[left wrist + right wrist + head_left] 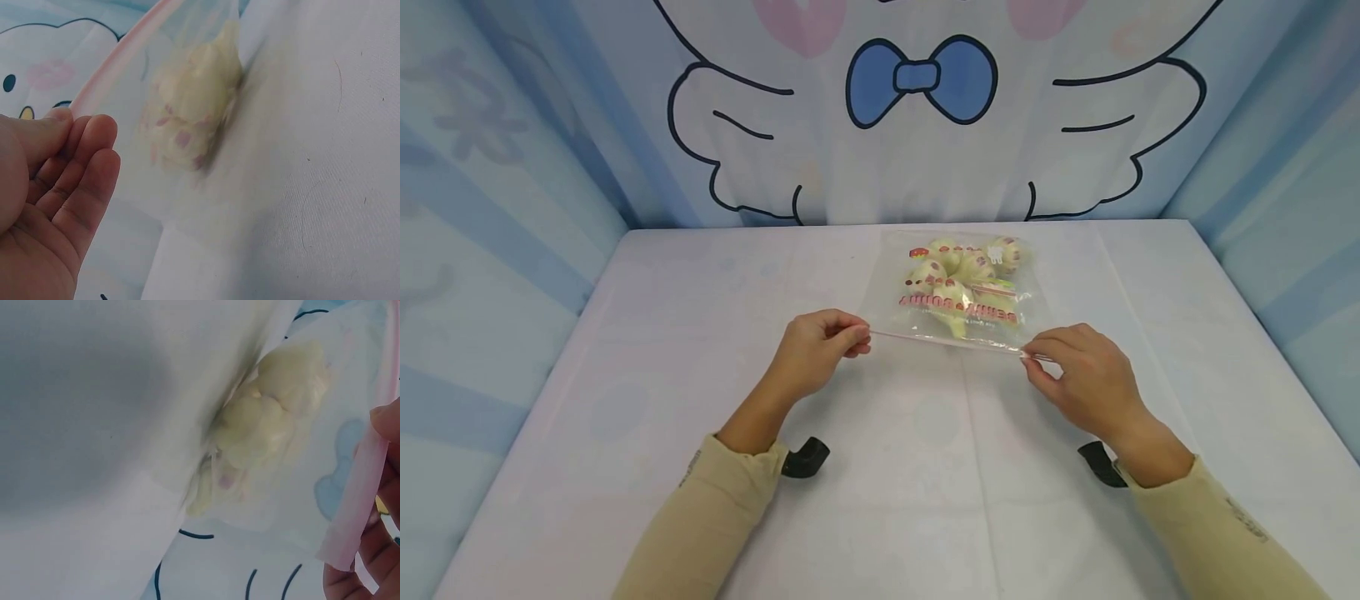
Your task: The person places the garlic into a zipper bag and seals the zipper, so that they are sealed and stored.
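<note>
A clear zip bag (887,308) with red printed lettering lies toward the back of the table, its near edge raised by both hands. Inside it are several pale yellow, soft-looking pieces (973,268) with purple spots; their kind is unclear. My left hand (820,350) pinches the left end of the bag's pink zip strip (122,59) between thumb and forefinger, other fingers loosely bent. Near the strip's right end, my right hand (1086,379) pinches it, thumb on one face and fingers behind. The right wrist view shows the strip's end projecting past the thumb.
A white cloth covers the table (880,500). Behind it hangs a curtain (917,175) printed with a cartoon figure and blue bow, and pale blue curtains (497,250) flank both sides. Black curved pieces (806,457) stick out from both beige sleeves.
</note>
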`<action>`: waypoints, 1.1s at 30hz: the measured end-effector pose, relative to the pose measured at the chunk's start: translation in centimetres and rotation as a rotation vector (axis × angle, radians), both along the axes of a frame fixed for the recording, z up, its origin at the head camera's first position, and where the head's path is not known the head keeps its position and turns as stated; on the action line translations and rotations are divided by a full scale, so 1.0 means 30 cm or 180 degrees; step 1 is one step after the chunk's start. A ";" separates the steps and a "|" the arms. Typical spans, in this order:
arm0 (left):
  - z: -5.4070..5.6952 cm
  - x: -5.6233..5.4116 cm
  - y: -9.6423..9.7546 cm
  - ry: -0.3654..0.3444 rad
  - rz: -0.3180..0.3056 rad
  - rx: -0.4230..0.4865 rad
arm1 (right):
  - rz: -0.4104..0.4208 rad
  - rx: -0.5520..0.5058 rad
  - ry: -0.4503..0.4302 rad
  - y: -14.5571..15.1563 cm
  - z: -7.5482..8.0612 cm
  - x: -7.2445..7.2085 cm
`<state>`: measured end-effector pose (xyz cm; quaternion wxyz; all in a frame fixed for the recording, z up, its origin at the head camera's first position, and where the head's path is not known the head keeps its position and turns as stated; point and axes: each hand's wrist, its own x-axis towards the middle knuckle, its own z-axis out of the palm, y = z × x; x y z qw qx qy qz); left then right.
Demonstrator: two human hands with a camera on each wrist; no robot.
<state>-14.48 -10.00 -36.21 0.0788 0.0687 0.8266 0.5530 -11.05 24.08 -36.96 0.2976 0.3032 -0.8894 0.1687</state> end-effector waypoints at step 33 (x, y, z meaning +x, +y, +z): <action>-0.017 -0.027 -0.032 -0.0330 -0.0002 -0.0226 | -0.0469 0.0155 -0.0430 0.100 0.007 0.027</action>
